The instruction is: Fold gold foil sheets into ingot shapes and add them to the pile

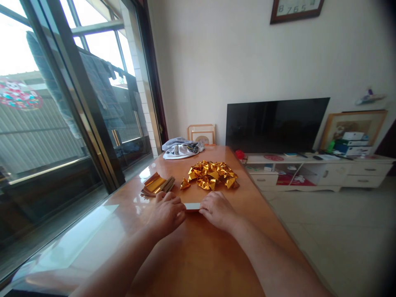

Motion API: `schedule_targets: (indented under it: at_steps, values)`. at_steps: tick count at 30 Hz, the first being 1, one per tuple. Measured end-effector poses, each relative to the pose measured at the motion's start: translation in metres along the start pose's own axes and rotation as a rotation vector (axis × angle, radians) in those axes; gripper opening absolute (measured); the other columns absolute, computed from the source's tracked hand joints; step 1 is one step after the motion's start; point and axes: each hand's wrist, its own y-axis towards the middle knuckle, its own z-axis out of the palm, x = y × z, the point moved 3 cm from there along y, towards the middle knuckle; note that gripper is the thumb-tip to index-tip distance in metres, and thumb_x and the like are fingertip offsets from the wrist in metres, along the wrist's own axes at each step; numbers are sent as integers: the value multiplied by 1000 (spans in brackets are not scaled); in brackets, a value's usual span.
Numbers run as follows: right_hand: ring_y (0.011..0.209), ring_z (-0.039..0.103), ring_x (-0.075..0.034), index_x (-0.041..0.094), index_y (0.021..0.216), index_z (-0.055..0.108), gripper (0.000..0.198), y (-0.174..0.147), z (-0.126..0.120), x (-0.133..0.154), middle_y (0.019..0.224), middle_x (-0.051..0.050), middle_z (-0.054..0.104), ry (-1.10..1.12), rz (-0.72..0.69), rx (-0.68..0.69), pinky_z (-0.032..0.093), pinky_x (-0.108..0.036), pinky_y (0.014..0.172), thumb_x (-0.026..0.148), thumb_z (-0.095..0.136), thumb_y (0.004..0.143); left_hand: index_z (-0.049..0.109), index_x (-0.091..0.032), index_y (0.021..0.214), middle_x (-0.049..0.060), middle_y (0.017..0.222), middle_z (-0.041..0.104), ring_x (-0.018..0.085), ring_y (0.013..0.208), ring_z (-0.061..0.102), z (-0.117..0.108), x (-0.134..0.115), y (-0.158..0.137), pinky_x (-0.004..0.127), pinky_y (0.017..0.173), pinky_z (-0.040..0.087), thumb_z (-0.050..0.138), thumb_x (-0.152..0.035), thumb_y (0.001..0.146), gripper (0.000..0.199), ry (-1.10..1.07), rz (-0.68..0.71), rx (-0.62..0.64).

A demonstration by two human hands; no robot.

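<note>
Between my two hands a pale strip of folded paper (192, 206) lies at the tabletop, its ends covered by my fingers. My left hand (169, 209) is closed on the strip's left end, and my right hand (218, 209) pinches the right end. Just beyond my left hand rests a fanned stack of gold foil paper sheets (156, 184). Past my right hand is a heap of folded shiny gold foil pieces (213, 173), with one single folded piece (185, 184) apart at its left.
The glossy wooden table (192, 255) runs away from me. Folded cloth (181, 148) lies at its far end. A glass sliding door (93, 103) stands on the left. Beyond the table's right edge are a television (275, 126) and a white cabinet (334, 175).
</note>
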Motion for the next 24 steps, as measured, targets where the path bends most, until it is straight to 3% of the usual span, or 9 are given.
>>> schedule_targets:
  at_steps: [7,14,16,19,21,24]
  values:
    - [97,58,-21,22,90,74,20,0,1,-3,95,-2,75,-20,7,3,33,-35,88,32,57,96,73,-27,84,3,82,70,25,93,54,2,15,-7,46,93,28,55,-26,89,19,-11,-31,-26]
    - [94,58,-22,20,85,72,24,0,-4,-9,95,-6,74,-80,183,-55,35,-34,81,26,52,96,72,-25,85,4,91,73,27,98,59,14,39,-17,40,88,34,54,-30,89,20,-47,-272,-93]
    - [93,58,-22,20,85,71,23,0,-4,-4,94,-6,74,-85,186,-65,35,-34,82,25,51,96,71,-23,82,4,86,73,24,87,61,19,33,-16,35,78,36,51,-32,90,23,-150,-375,-84]
    - [94,58,-22,20,85,70,21,0,-3,7,94,-7,73,-84,162,-89,35,-35,83,25,52,95,67,-20,76,3,75,70,20,71,62,29,14,-10,29,63,33,49,-52,93,40,-406,-514,-26]
    - [94,57,-23,20,86,70,21,-1,-1,14,94,-7,73,-76,134,-110,34,-35,83,26,52,96,67,-20,77,3,71,69,20,67,62,35,2,-5,28,59,33,51,-62,89,46,-543,-607,-5]
    - [93,57,-22,20,87,69,20,-2,1,22,89,-5,72,-68,81,-127,33,-36,83,25,52,96,65,-19,74,3,68,68,20,66,61,42,-9,4,27,59,36,56,-62,85,46,-730,-665,-30]
